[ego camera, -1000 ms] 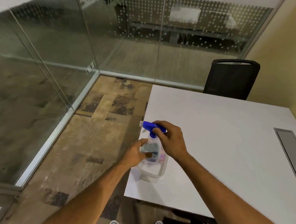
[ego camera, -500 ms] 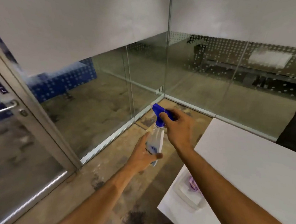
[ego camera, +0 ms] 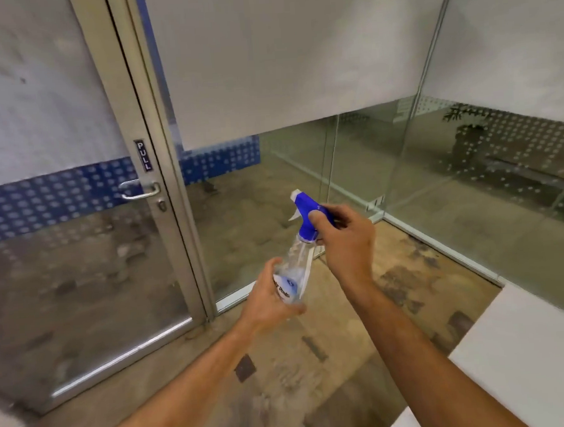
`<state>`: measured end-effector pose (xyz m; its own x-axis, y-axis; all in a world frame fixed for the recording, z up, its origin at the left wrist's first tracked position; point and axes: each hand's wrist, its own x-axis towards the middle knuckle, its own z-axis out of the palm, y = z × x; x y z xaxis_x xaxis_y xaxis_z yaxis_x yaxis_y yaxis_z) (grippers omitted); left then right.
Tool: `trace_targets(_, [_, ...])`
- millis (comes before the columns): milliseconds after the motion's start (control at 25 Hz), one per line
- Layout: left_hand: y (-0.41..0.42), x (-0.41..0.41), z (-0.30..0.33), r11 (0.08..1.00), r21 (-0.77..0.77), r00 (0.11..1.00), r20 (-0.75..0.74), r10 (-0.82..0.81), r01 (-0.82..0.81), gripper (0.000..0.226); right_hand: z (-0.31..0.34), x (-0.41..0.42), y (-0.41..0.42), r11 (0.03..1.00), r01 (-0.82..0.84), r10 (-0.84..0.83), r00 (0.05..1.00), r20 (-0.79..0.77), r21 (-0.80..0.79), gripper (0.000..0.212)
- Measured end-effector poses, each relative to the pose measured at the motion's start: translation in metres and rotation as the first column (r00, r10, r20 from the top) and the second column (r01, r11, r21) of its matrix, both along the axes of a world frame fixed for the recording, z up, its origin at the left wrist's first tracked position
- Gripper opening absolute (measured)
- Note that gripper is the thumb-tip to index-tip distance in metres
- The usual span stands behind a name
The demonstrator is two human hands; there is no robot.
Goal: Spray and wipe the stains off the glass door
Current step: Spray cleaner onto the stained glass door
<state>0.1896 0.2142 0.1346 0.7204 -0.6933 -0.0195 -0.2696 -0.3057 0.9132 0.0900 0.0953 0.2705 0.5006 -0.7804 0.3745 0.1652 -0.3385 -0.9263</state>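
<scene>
Beside glass door [ego camera: 62, 259] — white table [ego camera: 530, 346], right.

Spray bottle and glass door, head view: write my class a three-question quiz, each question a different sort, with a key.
1. True or false: the spray bottle stands on the white table.
2. Which hand holds the bottle's clear body? A) left hand B) right hand C) neither
3. Fill the gap: the sign above the door handle on the glass door reads ____.

Key
1. False: both hands hold it in the air, over the floor.
2. A: the left hand wraps the body, while the right hand's grip is on the blue spray head.
3. PULL.
</scene>
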Motion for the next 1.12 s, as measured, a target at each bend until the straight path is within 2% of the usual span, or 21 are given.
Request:
trace_targets(80, [0.03, 0.031, 0.009, 0.999, -0.005, 0.999, 0.007, 0.033, -0.033, 0.101, 0.004, 0.034, 0.022, 0.992, -0.125, 0.125, 0.992, 0.023, 0.023, 0.016])
trace_targets(240, [0.091, 0.086, 0.015, 0.997, -0.008, 0.996, 0.059, 0.072, -0.072, 0.101, 0.001, 0.102, 0.07, 0.93, -0.364, 0.365, 0.931, 0.002, 0.056, 0.039])
trace_targets(440, [0.15, 0.146, 0.029, 0.992, -0.023, 0.989, 0.082, 0.123, -0.122, 0.109, 0.006, 0.186, 0.124, 0.769, -0.637, 0.639, 0.77, -0.011, 0.055, 0.053])
trace_targets(560, [0.172, 0.185, 0.037, 0.984, -0.07, 0.982, 0.076, 0.17, -0.165, 0.111, 0.014, 0.241, 0.151, 0.665, -0.742, 0.744, 0.668, 0.004, 0.085, 0.045])
trace_targets(720, [0.195, 0.24, 0.056, 0.972, -0.099, 0.968, 0.118, 0.222, -0.211, 0.116, 0.027, 0.308, 0.176, 0.586, -0.809, 0.808, 0.587, 0.041, 0.03, 0.033])
trace_targets(880, [0.217, 0.29, 0.082, 0.959, -0.096, 0.944, 0.176, 0.28, -0.266, 0.118, 0.055, 0.365, 0.2, 0.559, -0.829, 0.828, 0.557, 0.061, -0.002, 0.023])
trace_targets(1120, [0.26, 0.351, 0.131, 0.929, -0.094, 0.892, 0.257, 0.371, -0.359, 0.113, 0.101, 0.431, 0.248, 0.493, -0.866, 0.868, 0.484, 0.106, -0.085, 0.031])
